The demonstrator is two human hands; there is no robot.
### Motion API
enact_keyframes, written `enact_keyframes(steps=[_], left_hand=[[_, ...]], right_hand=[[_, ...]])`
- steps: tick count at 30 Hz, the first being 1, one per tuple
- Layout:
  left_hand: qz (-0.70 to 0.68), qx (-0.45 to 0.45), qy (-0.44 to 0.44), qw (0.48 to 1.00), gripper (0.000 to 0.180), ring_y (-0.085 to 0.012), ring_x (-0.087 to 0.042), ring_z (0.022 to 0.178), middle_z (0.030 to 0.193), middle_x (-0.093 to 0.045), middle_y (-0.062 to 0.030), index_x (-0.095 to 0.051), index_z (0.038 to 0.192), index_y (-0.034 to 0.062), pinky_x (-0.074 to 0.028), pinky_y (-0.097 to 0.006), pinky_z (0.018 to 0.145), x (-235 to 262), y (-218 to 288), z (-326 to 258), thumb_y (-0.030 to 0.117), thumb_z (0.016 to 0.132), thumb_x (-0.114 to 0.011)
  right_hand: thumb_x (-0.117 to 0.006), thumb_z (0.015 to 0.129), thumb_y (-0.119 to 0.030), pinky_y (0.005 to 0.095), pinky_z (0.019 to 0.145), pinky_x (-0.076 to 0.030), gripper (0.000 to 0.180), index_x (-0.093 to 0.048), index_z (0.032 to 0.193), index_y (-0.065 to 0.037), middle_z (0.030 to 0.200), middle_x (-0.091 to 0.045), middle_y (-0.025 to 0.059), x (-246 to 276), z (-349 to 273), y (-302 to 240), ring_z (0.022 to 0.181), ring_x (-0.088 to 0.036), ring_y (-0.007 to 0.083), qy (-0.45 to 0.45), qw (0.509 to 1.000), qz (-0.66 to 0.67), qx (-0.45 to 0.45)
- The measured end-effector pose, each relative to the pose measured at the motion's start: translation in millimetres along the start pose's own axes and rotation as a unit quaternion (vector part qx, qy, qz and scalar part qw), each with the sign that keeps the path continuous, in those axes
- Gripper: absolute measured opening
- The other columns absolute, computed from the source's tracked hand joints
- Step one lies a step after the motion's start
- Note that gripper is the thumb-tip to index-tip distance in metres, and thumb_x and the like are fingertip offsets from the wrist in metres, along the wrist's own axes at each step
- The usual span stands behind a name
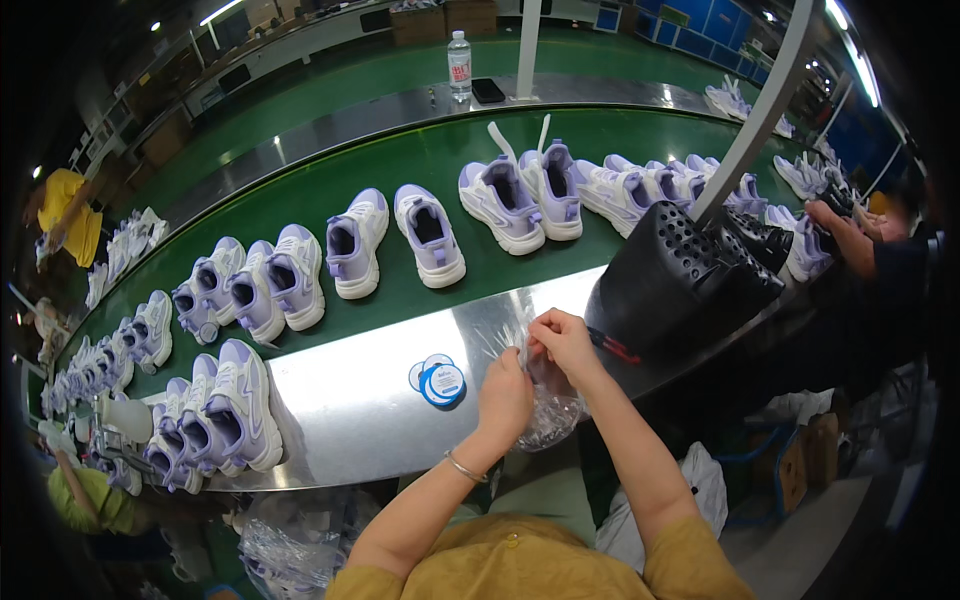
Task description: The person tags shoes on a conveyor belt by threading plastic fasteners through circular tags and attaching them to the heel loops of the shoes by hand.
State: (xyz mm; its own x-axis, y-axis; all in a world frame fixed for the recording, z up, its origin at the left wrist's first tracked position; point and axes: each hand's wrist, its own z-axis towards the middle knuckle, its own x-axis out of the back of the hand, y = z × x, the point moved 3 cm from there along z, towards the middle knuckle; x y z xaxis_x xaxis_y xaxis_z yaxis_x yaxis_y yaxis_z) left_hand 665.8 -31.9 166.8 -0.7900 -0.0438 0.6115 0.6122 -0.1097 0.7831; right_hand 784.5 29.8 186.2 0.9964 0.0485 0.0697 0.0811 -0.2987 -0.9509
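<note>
Both my hands are close together over the near edge of the metal ledge. My left hand (506, 398) is closed round a clear plastic bag (552, 420), whose lower part hangs below the ledge. Thin whitish plastic strands (497, 340) stick up beside my left fingers. My right hand (566, 345) pinches at the top of the bunch, its fingertips touching the strands; exactly what they grip is too small to make out. Left of my hands, several round blue-and-white tags (442, 383) lie overlapped on the metal ledge (350, 400).
Several lilac-and-white sneakers (430, 236) stand along the green conveyor belt (400, 150), others on the ledge's left end. A black perforated box (640, 270), a red-handled tool (615, 347) and a slanted post (757, 110) are at right. A bottle (459, 66) stands beyond the belt. Co-workers flank me.
</note>
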Motion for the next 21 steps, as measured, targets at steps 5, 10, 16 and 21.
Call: enact_keyframes(steps=[5,10,16,21], left_hand=[[0.024,-0.083,0.025,0.996,0.023,-0.0361,-0.051,0.089,0.091,-0.053,-0.0197,-0.052,0.096,-0.0017,-0.046,-0.042,0.074,0.4,7.6,-1.2,0.003,0.075,-0.061],[0.065,-0.111,0.030,0.991,0.012,-0.0362,-0.049,0.086,0.086,-0.049,-0.0181,-0.052,0.082,-0.0016,-0.045,-0.042,0.075,-7.8,9.5,-0.7,0.004,0.075,-0.060],[0.064,-0.129,0.007,0.990,0.011,-0.0359,-0.050,0.087,0.089,-0.050,-0.0186,-0.053,0.084,-0.0018,-0.045,-0.042,0.075,-12.7,6.7,1.2,0.003,0.077,-0.059],[0.013,-0.119,0.106,0.987,0.019,-0.0358,-0.053,0.088,0.093,-0.053,-0.0188,-0.057,0.094,-0.0023,-0.045,-0.041,0.075,49.7,5.1,-8.2,0.004,0.076,-0.063]], right_hand=[[-0.061,0.082,-0.012,0.0264,0.055,-0.043,0.012,-0.059,0.083,0.001,0.066,-0.059,0.0047,6.8,20.5,15.6,0.060,-0.054,0.0110,0.099,0.985,-0.098,0.097],[-0.054,0.087,-0.011,0.0299,0.056,-0.045,0.013,-0.051,0.078,-0.002,0.066,-0.059,0.0076,20.8,45.4,14.3,0.061,-0.055,0.0138,0.248,0.952,-0.042,0.176],[-0.047,0.096,-0.012,0.0245,0.067,-0.052,0.014,-0.050,0.090,0.000,0.081,-0.062,0.0083,20.8,-1.1,-76.9,0.068,-0.061,0.0125,0.174,0.940,0.096,0.278],[-0.050,0.095,-0.010,0.0228,0.060,-0.046,0.009,-0.053,0.092,-0.002,0.078,-0.060,0.0042,13.0,-36.2,-81.2,0.065,-0.057,0.0100,0.097,0.960,0.031,0.263]])
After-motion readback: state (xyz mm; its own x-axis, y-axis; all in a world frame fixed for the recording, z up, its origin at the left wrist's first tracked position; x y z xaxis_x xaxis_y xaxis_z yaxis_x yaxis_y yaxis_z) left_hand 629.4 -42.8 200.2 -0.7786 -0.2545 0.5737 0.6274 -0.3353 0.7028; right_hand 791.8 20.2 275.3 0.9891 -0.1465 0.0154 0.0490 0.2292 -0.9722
